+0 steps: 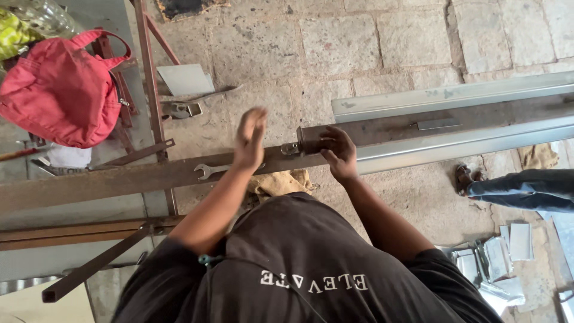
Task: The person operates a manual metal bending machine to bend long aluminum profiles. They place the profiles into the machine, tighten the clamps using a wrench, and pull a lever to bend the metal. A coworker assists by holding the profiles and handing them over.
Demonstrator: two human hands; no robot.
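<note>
Over the stone floor, a long rusty beam (119, 179) carries a wrench (210, 170) near its middle, and the left hand (249, 139) hovers blurred and open-fingered just above it. At the beam's right end the right hand (339, 155) grips a small steel box (312, 139), beside pale metal channels (454, 96).

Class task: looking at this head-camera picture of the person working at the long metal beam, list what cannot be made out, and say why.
- Left hand: motion-blurred, fingers and grip unclear.
- Right hand: its fingers cover part of the dark bracket.
- Other person's leg: cut off by the right edge.
- Beam: both ends beyond the picture edges.
- Spanner: its handle is hidden by the left forearm.
</note>
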